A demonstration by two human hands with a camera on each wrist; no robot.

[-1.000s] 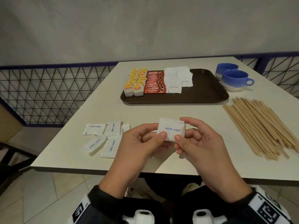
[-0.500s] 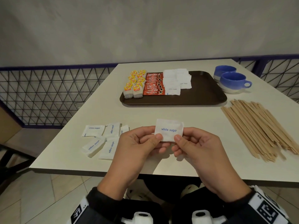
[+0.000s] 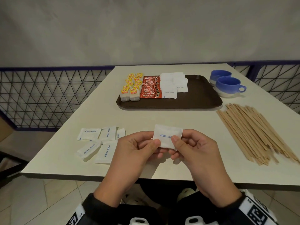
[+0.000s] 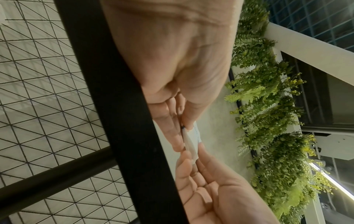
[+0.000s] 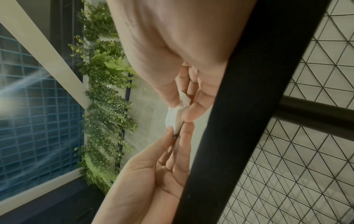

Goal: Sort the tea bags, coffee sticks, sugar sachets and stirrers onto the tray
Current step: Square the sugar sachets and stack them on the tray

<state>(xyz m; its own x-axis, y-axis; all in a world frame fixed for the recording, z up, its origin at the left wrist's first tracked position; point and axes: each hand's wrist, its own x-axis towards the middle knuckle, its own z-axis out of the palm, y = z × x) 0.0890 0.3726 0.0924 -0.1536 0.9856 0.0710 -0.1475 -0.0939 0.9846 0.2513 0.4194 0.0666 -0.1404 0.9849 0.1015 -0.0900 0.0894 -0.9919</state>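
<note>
Both hands hold one white sugar sachet (image 3: pixel 167 137) over the near edge of the table (image 3: pixel 162 117). The left hand (image 3: pixel 134 153) pinches its left edge and the right hand (image 3: pixel 194 153) its right edge, thumb on the printed face and fingers behind; the wrist views confirm both sets of fingers are clamped on it, not apart. The sachet's long axis runs left-right, face toward the person. The tray (image 3: pixel 203 95) lies straight ahead, well apart from the hands, toward the far side of the table. The sugar pile on tray (image 3: pixel 174 83) sits mid-tray, and judging by angle the right hand is slightly nearer to it. Tray contents from left to right are tea bags (image 3: pixel 131 88), coffee sticks (image 3: pixel 151 88) and then the sugar pile, with the right part of the tray bare. Five loose sachets (image 3: pixel 100 143) remain on the table just left of the left hand. The stirrers (image 3: pixel 259 133) lie in a bundle on the table to the right, off the tray, long axis running near-right to far-left. Two blue cups (image 3: pixel 227 85) stand just right of the tray. The likely next move is a forward carry to the sugar pile, keeping the sachet flat.
</note>
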